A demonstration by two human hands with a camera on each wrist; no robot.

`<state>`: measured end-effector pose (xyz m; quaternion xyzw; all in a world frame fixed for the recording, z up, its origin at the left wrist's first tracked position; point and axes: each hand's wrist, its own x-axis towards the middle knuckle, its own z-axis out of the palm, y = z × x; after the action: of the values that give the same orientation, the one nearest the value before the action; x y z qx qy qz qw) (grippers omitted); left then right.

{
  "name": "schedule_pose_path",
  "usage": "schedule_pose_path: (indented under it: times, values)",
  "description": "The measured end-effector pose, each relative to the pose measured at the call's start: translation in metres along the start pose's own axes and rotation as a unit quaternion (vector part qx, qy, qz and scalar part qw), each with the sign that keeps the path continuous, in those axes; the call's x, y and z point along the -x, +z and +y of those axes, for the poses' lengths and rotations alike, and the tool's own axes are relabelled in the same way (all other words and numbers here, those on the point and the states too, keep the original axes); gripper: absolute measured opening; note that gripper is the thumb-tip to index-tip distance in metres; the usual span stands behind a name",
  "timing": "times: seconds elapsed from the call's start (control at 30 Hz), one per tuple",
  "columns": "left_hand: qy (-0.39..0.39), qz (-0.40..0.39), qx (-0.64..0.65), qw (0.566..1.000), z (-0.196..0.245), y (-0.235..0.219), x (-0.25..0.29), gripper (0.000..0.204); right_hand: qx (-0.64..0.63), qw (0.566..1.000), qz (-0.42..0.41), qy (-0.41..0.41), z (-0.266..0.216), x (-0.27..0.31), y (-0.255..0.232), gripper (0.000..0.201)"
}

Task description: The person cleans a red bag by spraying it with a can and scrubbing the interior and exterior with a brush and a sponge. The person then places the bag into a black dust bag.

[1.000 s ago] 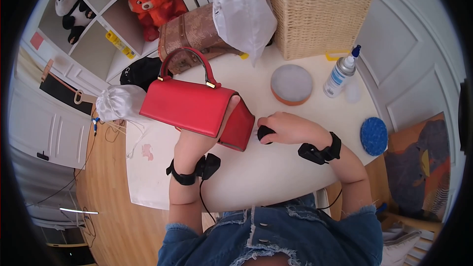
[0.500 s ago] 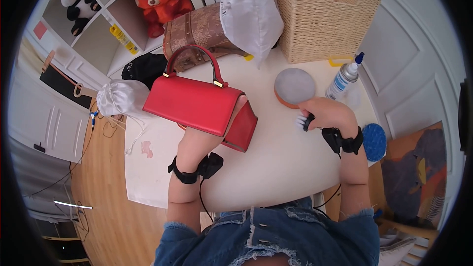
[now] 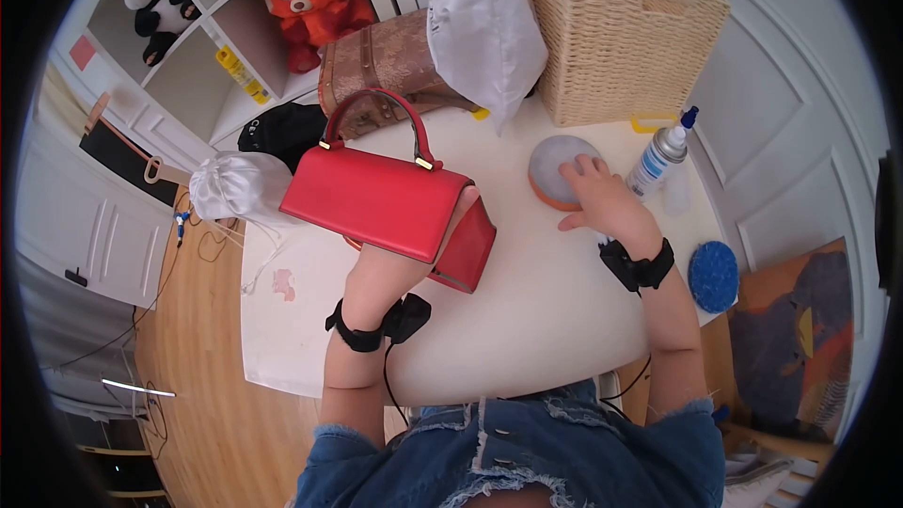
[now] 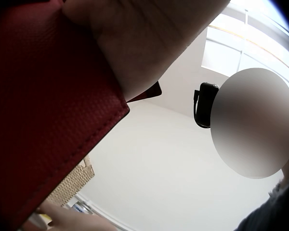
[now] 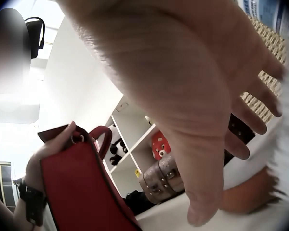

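My left hand (image 3: 388, 273) holds up a red leather handbag (image 3: 372, 198) with a top handle, its fingers partly hidden by the bag's flap. In the right wrist view the thumb of that hand lies along the bag's edge. My right hand (image 3: 611, 202) is spread, palm down, its fingertips over a round pad (image 3: 550, 155) with a grey top and orange side. White bristles (image 5: 283, 161) of a small brush show at the right border of the right wrist view. In the head view, the brush is mostly hidden under my right wrist.
A spray bottle (image 3: 658, 160) stands right of the pad, with a blue scrubbing disc (image 3: 713, 277) nearer me. Behind are a wicker basket (image 3: 611, 47), a white cloth bag (image 3: 489, 28) and a brown patterned case (image 3: 376, 56). A white satin pouch (image 3: 235, 186) lies left.
My right hand has moved right and away from me, let go of the black-backed brush and spread its fingers over the round pad. The left hand keeps the handbag nearly still.
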<state>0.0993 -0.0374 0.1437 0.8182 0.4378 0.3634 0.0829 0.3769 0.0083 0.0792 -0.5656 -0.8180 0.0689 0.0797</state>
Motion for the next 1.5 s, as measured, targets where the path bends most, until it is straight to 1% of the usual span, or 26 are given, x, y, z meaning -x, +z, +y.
schedule_pose_path:
  times: [0.07,0.2,0.27,0.3,0.37,0.4,0.47,0.5,0.57,0.7,0.77,0.8,0.83,0.87,0.9,0.93,0.97,1.0,1.07,1.2,1.27,1.3,1.37,1.4,1.47,1.5]
  values:
    - [-0.015,0.007,0.013,1.000,0.002,0.001,-0.002,0.033,0.005,0.999,-0.022,0.027,-0.001,-0.002,0.004,0.063]
    - [0.004,0.007,-0.010,1.000,-0.001,0.002,0.001,0.033,0.058,0.998,-0.007,0.013,0.004,-0.008,0.016,0.063]
    - [0.006,0.000,-0.010,1.000,0.000,0.001,0.001,0.033,0.055,0.998,-0.011,-0.008,0.002,-0.006,0.010,0.054]
    - [0.006,0.000,-0.010,1.000,0.001,0.000,0.000,0.033,0.055,0.998,-0.011,-0.008,0.003,-0.004,0.005,0.054]
    - [-0.002,0.000,-0.005,1.000,0.002,0.000,-0.001,0.033,-0.008,0.997,-0.048,-0.065,0.008,-0.001,-0.005,0.052]
    - [-0.002,0.000,-0.005,1.000,0.002,0.000,0.000,0.033,-0.008,0.997,-0.047,-0.065,0.009,-0.002,-0.005,0.052]
    - [-0.007,0.003,0.008,1.000,0.002,0.000,0.000,0.032,-0.038,0.999,0.015,-0.012,0.010,-0.005,-0.006,0.053]
    - [-0.006,0.002,0.008,1.000,0.001,0.001,0.001,0.032,-0.038,0.999,0.015,-0.010,0.010,-0.008,-0.005,0.053]
    - [0.007,-0.005,-0.003,1.000,-0.001,0.001,0.001,0.033,-0.084,0.988,0.034,0.123,0.008,-0.016,-0.001,0.060]
    - [-0.007,0.000,0.007,1.000,0.000,0.001,0.001,0.032,-0.118,0.984,0.024,0.129,0.019,-0.019,0.014,0.068]
    - [-0.018,-0.004,0.018,1.000,-0.001,0.001,0.002,0.032,-0.127,0.978,0.074,0.150,0.021,-0.019,0.015,0.069]
    - [-0.018,-0.004,0.018,1.000,-0.001,0.001,0.002,0.032,-0.127,0.978,0.074,0.150,0.026,-0.020,0.011,0.069]
    - [-0.014,0.005,0.017,1.000,0.000,0.001,0.002,0.032,-0.196,0.972,0.015,0.127,0.035,-0.023,0.002,0.062]
    - [-0.010,0.014,0.015,1.000,0.000,0.002,0.001,0.031,-0.263,0.958,-0.044,0.103,0.043,-0.024,-0.006,0.055]
    - [-0.010,0.013,0.015,1.000,0.002,0.001,0.000,0.031,-0.263,0.958,-0.044,0.104,0.047,-0.023,-0.012,0.055]
    - [-0.032,0.009,0.024,0.999,0.005,0.001,-0.002,0.030,-0.384,0.918,-0.092,0.048,0.051,-0.022,-0.019,0.046]
    - [-0.055,0.005,0.033,0.998,0.007,0.001,-0.002,0.029,-0.497,0.857,-0.137,-0.010,0.050,-0.019,-0.027,0.038]
    - [-0.056,0.005,0.033,0.998,0.006,0.001,-0.002,0.029,-0.497,0.857,-0.138,-0.010,0.046,-0.016,-0.036,0.038]
    - [-0.017,0.012,-0.001,1.000,0.004,0.002,-0.001,0.028,-0.560,0.792,-0.207,-0.131,0.026,-0.011,-0.051,0.031]
    - [0.034,0.020,-0.030,0.999,0.003,-0.001,-0.003,0.028,-0.513,0.812,-0.203,-0.189,-0.008,-0.018,-0.044,0.030]
    - [-0.022,-0.024,0.051,0.998,0.006,-0.004,-0.005,0.029,-0.511,0.822,-0.148,-0.202,-0.021,-0.025,-0.034,0.030]
    - [-0.022,-0.025,0.049,0.998,0.007,-0.004,-0.005,0.029,-0.512,0.822,-0.147,-0.203,-0.025,-0.025,-0.034,0.030]
    - [-0.041,0.011,0.068,0.997,0.008,-0.004,-0.003,0.031,-0.430,0.872,-0.088,-0.215,-0.030,-0.025,-0.038,0.028]
    - [-0.042,0.010,0.068,0.997,0.007,-0.003,-0.003,0.031,-0.431,0.872,-0.089,-0.214,-0.027,-0.025,-0.035,0.028]
    - [-0.071,-0.007,0.056,0.996,0.004,-0.002,0.000,0.032,-0.290,0.925,0.012,-0.245,-0.021,-0.025,-0.028,0.028]
    - [-0.073,-0.008,0.057,0.996,0.004,-0.001,0.000,0.032,-0.291,0.925,0.010,-0.244,-0.019,-0.024,-0.028,0.028]
